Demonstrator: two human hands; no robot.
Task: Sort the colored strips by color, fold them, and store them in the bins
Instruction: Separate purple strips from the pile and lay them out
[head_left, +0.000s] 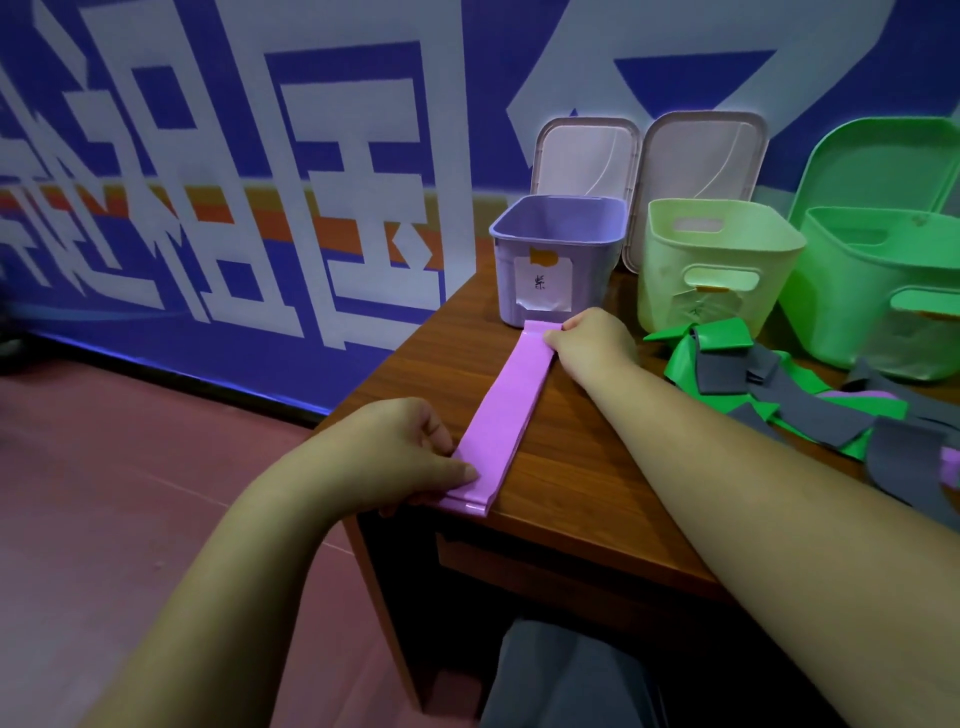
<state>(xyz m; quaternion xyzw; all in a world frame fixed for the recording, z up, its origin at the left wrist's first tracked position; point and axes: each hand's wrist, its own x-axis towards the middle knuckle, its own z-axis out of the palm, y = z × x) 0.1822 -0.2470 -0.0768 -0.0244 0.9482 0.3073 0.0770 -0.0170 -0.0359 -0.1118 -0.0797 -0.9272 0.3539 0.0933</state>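
A purple strip (504, 410) lies stretched flat along the left part of the wooden table (571, 467), doubled into layers. My left hand (400, 452) pinches its near end at the table's front corner. My right hand (592, 340) pinches its far end, just in front of the purple bin (558, 260). A pale yellow-green bin (717, 265) and a green bin (883, 291) stand to the right of it. A tangled pile of green, grey and purple strips (810, 395) lies at the right.
Two pink lids (649, 161) and a green lid (883, 161) lean against the blue-and-white wall behind the bins. The table's left edge drops to a reddish floor. My knee in grey cloth (561, 675) shows below the table front.
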